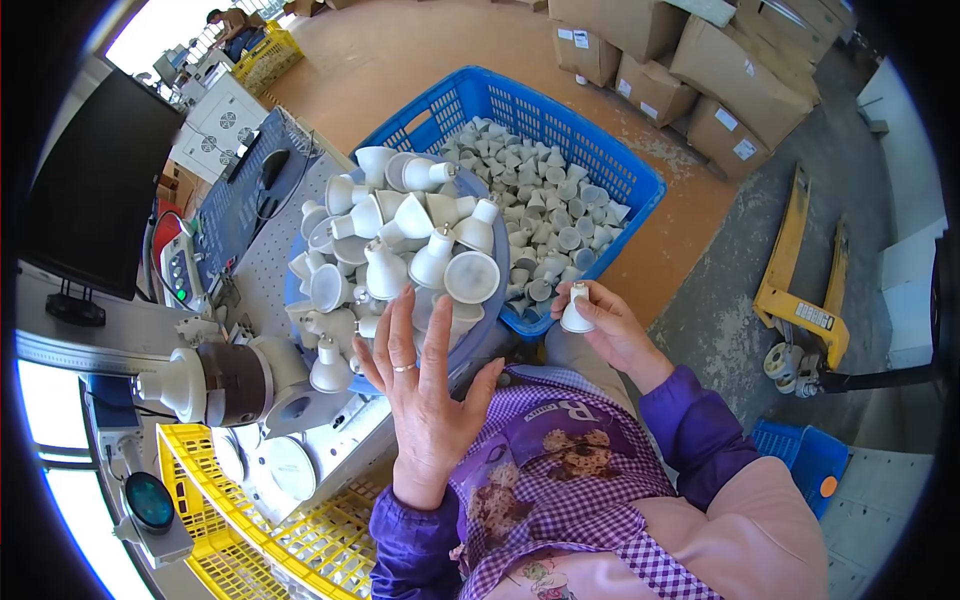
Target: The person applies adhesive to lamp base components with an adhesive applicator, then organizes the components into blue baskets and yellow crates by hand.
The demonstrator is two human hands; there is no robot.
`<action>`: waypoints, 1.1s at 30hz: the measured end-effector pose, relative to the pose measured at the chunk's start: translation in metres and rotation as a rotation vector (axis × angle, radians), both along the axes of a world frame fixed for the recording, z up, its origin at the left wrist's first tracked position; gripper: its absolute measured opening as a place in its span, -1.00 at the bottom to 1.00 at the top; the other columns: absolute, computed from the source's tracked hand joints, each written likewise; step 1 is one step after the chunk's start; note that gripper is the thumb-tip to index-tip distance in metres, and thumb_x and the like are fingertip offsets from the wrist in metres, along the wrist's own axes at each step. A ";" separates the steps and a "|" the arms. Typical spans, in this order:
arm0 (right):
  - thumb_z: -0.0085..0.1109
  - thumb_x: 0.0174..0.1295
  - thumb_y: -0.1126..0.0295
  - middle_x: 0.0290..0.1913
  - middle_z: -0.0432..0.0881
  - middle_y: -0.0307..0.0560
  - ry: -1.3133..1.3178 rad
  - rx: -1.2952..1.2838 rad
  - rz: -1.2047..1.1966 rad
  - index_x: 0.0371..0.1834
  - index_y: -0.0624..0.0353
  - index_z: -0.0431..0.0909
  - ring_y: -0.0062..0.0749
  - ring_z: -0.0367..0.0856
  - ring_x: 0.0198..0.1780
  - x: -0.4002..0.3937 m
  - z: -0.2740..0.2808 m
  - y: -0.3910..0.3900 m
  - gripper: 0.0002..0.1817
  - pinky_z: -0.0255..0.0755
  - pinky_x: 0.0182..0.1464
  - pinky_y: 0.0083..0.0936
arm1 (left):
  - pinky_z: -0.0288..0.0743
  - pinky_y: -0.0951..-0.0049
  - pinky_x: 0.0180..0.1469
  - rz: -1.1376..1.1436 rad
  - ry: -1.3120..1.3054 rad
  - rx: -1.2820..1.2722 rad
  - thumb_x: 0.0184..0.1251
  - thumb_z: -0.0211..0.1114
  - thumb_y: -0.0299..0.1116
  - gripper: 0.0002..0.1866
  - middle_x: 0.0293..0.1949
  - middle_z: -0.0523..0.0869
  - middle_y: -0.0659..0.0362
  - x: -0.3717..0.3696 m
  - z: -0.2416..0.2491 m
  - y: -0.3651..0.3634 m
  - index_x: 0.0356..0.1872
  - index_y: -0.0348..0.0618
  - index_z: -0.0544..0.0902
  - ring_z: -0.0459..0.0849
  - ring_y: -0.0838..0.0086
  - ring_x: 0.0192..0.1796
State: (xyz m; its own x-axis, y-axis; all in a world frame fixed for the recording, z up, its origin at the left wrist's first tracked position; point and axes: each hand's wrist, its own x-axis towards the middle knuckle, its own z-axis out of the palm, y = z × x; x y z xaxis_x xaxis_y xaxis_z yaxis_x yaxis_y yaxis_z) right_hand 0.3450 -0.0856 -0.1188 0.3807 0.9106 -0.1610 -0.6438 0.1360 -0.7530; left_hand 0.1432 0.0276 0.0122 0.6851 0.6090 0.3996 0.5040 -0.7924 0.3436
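My left hand [430,405] reaches over the near edge of a heap of white spotlight bulbs [388,268], fingers spread and nothing in them; a ring is on one finger. The heap fills a blue-grey round tub [493,318], bulbs lying at many angles, some with the lens up, others with the pin base up. Off to the right, my right hand [622,335] pinches a single spotlight bulb [576,310] between thumb and fingers, its base upward. That bulb is beside the near corner of a large blue crate [628,172], which holds many more bulbs.
A brown-and-white machine [232,383] stands left of the tub, below a monitor [100,180]. Yellow crates [215,515] sit at lower left. Cardboard boxes [655,95] are stacked at the back; a yellow pallet jack [800,310] is at right. Another person [238,30] sits far off.
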 end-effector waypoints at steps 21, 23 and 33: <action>0.06 0.29 0.38 0.00 0.56 0.00 -0.226 0.211 0.126 0.10 0.35 0.44 -0.32 0.49 0.08 -0.102 0.103 0.013 -0.63 0.27 0.19 -0.41 | 0.51 0.43 -0.14 -0.089 -0.757 -0.565 0.12 0.31 -0.57 -0.77 -0.17 0.62 0.01 -0.081 -0.071 -0.071 -0.16 -0.30 0.60 0.65 0.31 -0.22; 0.08 0.28 0.37 -0.01 0.57 0.00 -0.281 0.202 0.142 0.10 0.35 0.44 -0.34 0.50 0.07 -0.107 0.110 0.017 -0.63 0.27 0.18 -0.41 | 0.51 0.44 -0.17 -0.071 -0.790 -0.533 0.12 0.31 -0.58 -0.79 -0.18 0.62 0.02 -0.087 -0.068 -0.073 -0.18 -0.28 0.61 0.64 0.31 -0.23; 0.20 0.21 0.34 -0.07 0.59 -0.13 -0.494 0.177 0.127 0.00 0.30 0.55 -0.47 0.51 -0.02 -0.127 0.143 0.020 -0.66 0.32 0.09 -0.50 | 0.29 0.46 0.02 0.483 -0.935 0.226 0.12 0.39 -0.37 -0.60 -0.10 0.48 0.06 -0.151 0.071 0.044 0.02 -0.21 0.60 0.39 0.33 0.04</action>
State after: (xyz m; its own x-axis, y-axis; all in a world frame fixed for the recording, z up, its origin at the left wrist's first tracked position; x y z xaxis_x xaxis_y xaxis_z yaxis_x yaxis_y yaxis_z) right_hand 0.2180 -0.0653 0.0244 0.2571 0.9515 0.1690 -0.2383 0.2319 -0.9431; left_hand -0.0075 0.0718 0.0829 -0.2438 0.5794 0.7778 0.3940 -0.6736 0.6253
